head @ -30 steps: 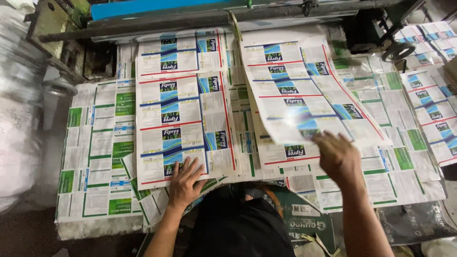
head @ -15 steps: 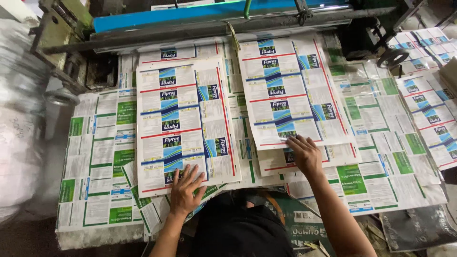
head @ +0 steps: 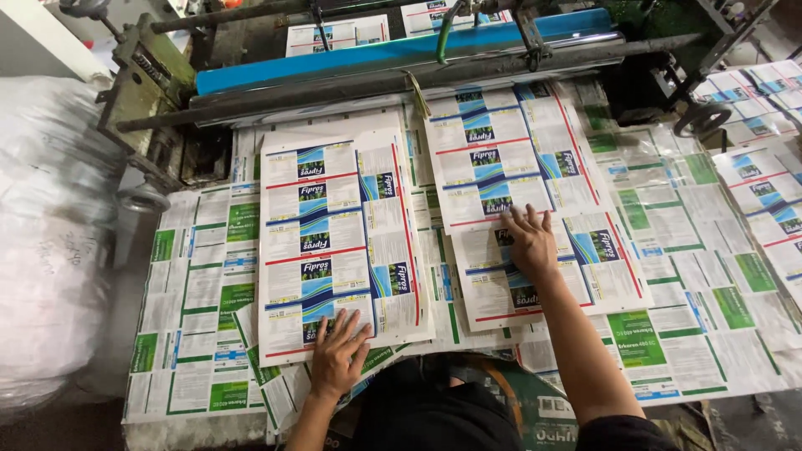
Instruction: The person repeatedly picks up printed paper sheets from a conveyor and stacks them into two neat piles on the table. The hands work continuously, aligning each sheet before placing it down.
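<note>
Two open hands flat on two stacks of printed sheets.

The left hand [head: 337, 354] lies palm down, fingers spread, on the near edge of the left stack of blue-and-red printed sheets [head: 334, 238], gripping nothing. The right hand [head: 530, 242] presses flat, fingers apart and pointing away, on the middle of the right stack [head: 535, 167]. Both stacks lie side by side on a table covered with green-printed sheets [head: 209, 292], below a blue roller [head: 401, 52].

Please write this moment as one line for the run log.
left hand: flat on left printed sheet stack | right hand: flat on right printed sheet stack | stacks lie apart on sheet-covered table | nothing gripped
</note>
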